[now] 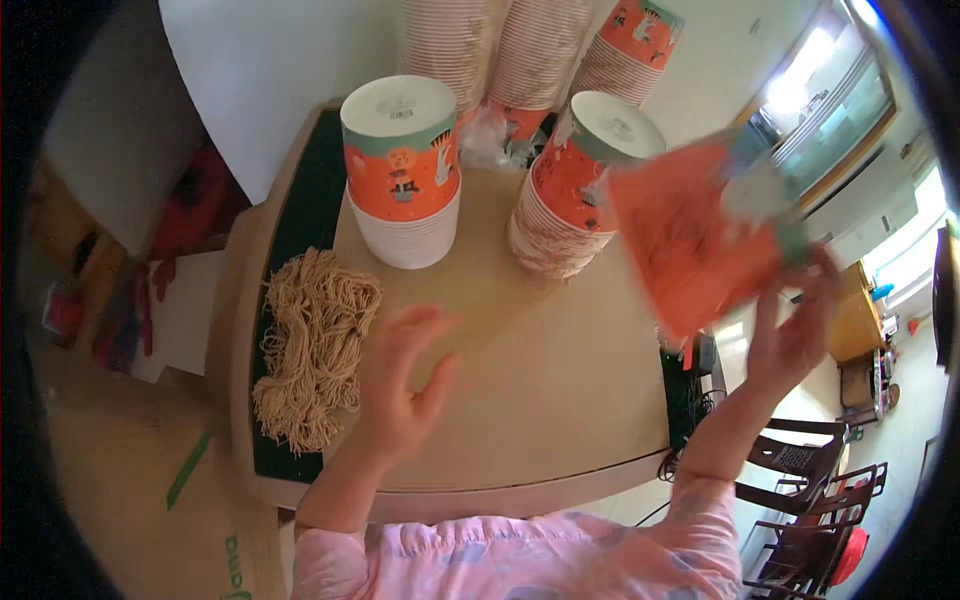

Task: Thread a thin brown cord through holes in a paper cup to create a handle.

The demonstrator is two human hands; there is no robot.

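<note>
Brown board covers most of the surface (pixel 520 400), and on it stands an upside-down stack of nested paper tubs (pixel 403 165), the outermost one orange with a green band and printed cartoon figures, white walls showing below it. To that stack's right stands a second inverted stack of matching orange-and-green paper tubs (pixel 570 185). Behind the first stack and to its right rise tall pale columns of nested paper tubs (pixel 447 45), with crumpled clear plastic (pixel 490 140) at their foot. In front of it and slightly left lies a loose bundle of beige twisted string (pixel 315 345).

An orange, green and white printed piece (pixel 685 235) is well to the right of the first stack, held up in the right hand (pixel 795 330), whose fingers close on its edge. Blur hides whether it is a whole tub and whether it touches the second stack. The left hand (pixel 405 370) is in front of the first stack, near the string, thumb and fingers spread, with nothing visible in its grasp.

Handling looks partway along: two stacks stand upended, the held piece has yet to be put down, and the string remains bundled.
</note>
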